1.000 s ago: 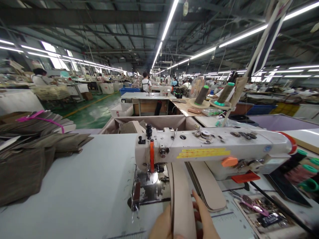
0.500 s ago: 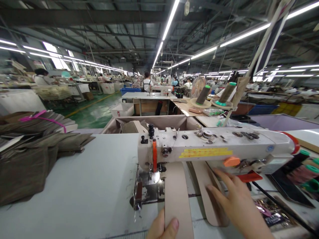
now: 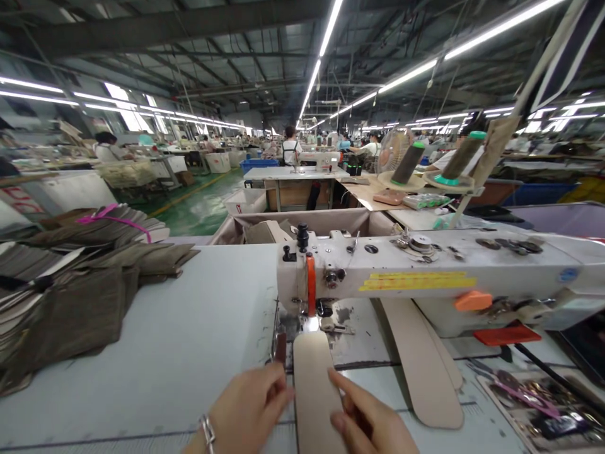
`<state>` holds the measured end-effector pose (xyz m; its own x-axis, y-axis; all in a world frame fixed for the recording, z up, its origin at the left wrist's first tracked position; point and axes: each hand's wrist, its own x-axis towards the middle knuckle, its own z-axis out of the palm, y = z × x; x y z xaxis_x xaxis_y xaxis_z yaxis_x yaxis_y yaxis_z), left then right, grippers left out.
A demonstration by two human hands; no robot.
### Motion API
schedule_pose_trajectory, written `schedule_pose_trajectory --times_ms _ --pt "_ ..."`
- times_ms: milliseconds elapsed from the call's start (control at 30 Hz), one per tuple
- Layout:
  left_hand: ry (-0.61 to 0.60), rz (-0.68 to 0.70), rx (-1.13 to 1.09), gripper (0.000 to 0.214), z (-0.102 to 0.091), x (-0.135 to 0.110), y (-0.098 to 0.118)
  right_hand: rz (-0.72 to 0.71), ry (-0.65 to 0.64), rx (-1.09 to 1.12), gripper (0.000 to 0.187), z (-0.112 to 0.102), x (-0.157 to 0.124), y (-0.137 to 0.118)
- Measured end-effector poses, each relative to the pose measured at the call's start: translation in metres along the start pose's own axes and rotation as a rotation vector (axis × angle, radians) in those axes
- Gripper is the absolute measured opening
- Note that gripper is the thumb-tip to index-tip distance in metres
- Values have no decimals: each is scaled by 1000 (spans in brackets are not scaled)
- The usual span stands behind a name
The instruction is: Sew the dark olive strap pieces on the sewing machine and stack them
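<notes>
A beige strip [image 3: 316,384] with a rounded far end lies in front of the sewing machine's needle area, its tip close to the presser foot. At its left edge is my left hand [image 3: 248,403], with curled fingers closed against the strip. My right hand [image 3: 371,416] pinches the right edge between thumb and forefinger. The white sewing machine [image 3: 350,265] stands just beyond both hands, with an orange lever on its head. To the right, more beige strips [image 3: 420,372] rest partly under the machine arm.
Brown fabric pieces [image 3: 80,315] are stacked on the left of the table [image 3: 203,328]. A tray of small metal parts [image 3: 543,403] sits at the right. A cloth-lined bin [image 3: 326,222] stands behind the machine, with thread cones [image 3: 409,164] beyond. Several people work farther off.
My right hand has left the strips at the right and come to the front strip. That strip now lies nearer, its rounded end before the needle. The view has swung left.
</notes>
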<state>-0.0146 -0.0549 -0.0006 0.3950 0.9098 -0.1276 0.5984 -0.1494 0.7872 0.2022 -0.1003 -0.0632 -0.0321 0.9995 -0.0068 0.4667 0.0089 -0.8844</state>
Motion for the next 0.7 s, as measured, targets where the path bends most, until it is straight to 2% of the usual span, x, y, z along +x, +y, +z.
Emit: schedule_pose_trajectory --times_ms 67,133,200,367,700 --pt "88 211 291 16 -12 20 -6 -67 -41 -149 47 2 16 -19" --pt "112 401 487 26 -14 36 -11 -84 -35 -332 46 6 27 -33" --pt "107 482 582 31 -10 47 -17 -72 -19 -518 46 12 34 -40" --pt "141 547 622 31 -3 51 -28 -60 -26 -801 51 22 37 -39" --pt "169 532 587 30 -2 54 -31 -20 -102 -864 64 19 38 -42"
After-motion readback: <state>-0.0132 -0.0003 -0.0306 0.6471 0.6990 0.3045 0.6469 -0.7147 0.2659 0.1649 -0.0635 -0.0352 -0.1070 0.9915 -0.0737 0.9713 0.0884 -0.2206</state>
